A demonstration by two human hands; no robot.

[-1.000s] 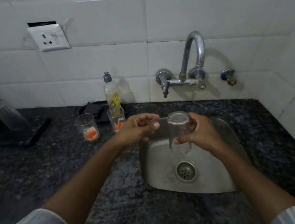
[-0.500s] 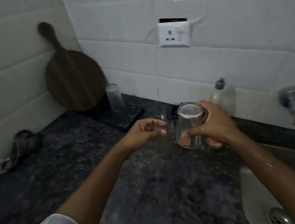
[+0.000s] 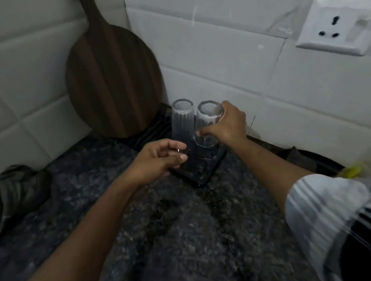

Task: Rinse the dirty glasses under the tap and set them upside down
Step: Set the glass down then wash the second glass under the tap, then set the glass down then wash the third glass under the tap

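While the right hand (image 3: 225, 124) grips an inverted glass (image 3: 208, 121) beside another upturned glass (image 3: 182, 121), the loosely curled left hand (image 3: 158, 158) holds nothing before the cutting board (image 3: 114, 78).

Both arms reach forward, forearms bare, light sleeves pushed up. The right hand (image 3: 225, 125) has its fingers curled round a glass (image 3: 207, 124), which is upside down and tilted. The left hand (image 3: 158, 160) hovers loosely curled and holds nothing.
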